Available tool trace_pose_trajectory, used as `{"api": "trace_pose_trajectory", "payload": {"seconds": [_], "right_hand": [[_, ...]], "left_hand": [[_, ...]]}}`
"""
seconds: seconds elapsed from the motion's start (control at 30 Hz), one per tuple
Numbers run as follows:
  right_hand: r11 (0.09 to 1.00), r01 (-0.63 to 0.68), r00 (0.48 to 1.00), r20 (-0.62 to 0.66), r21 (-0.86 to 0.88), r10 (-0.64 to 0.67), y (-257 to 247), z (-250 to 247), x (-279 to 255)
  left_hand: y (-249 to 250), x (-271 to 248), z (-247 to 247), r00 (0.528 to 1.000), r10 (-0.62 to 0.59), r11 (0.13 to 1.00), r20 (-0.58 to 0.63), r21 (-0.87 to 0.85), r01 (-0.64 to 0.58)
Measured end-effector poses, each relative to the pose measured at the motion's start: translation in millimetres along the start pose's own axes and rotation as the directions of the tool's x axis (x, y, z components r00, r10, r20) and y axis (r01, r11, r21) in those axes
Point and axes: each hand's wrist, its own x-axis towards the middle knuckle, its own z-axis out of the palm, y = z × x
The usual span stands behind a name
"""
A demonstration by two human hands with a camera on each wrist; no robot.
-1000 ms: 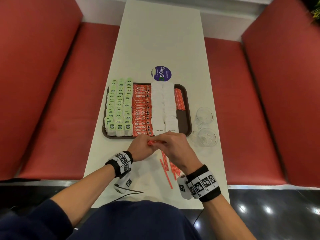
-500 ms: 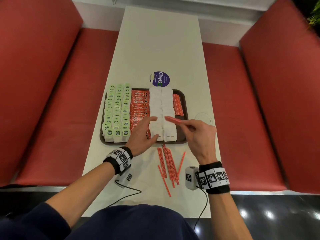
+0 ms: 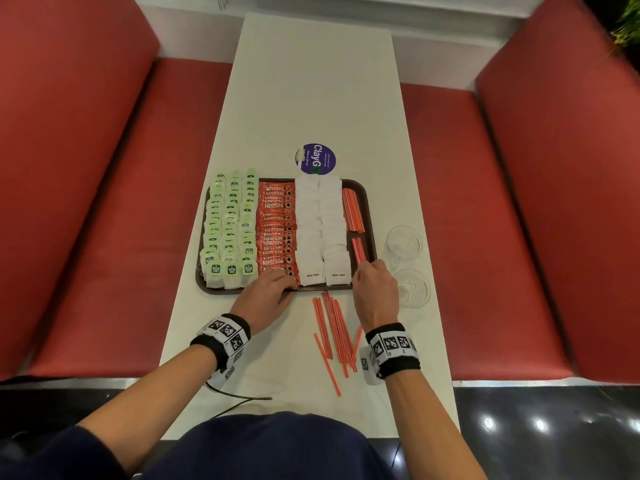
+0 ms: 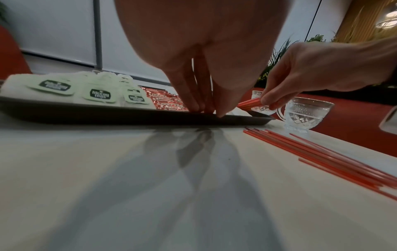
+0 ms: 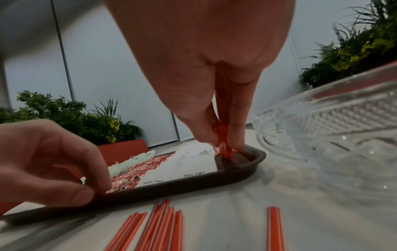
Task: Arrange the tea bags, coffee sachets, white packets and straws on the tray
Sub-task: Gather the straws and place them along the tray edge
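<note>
Straws (image 3: 358, 250), a small red bundle pinched in my right hand (image 3: 375, 289), go down at the tray's (image 3: 369, 216) right edge, beside the white packets (image 3: 322, 230) and short of the straws already laid (image 3: 352, 209) near its far right corner. My left hand (image 3: 266, 292) rests, fingers nearly straight, on the tray's near rim by the coffee sachets (image 3: 277, 226); tea bags (image 3: 230, 223) fill the left side. More loose straws (image 3: 334, 334) lie on the bench near its front edge. I judge them featherlight, thin, smooth and apt to roll or fan apart, so I take them at one end, squeezed together.
</note>
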Motion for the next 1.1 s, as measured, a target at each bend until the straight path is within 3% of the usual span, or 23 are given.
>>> {"api": "trace_pose_trajectory", "payload": {"seconds": [0.23,0.5,0.77,1.1], "right_hand": [[0.992,-0.062,0.992,0.104,-0.108,0.074,-12.0,-0.9,10.0],[0.968,-0.034,0.979,0.187,-0.247,0.082,-9.5,-17.8,31.4],[0.984,-0.007,0.949,0.31,-0.177,0.063,-2.8,-11.0,48.6],[0.992,0.005,0.952,0.304,-0.13,0.035,2.5,-17.8,62.9]], "left_hand": [[-1.4,0.1,1.7,1.0,-0.005,1.0,0.012,-0.001,0.005],[-0.6,1.8,-0.5,0.999,-0.03,1.0,0.045,0.001,0.03],[0.4,3.1,1.8,0.997,-0.055,0.998,0.063,0.013,0.054],[-2.4,3.5,2.1,0.998,-0.034,0.999,0.047,-0.009,0.034]]}}
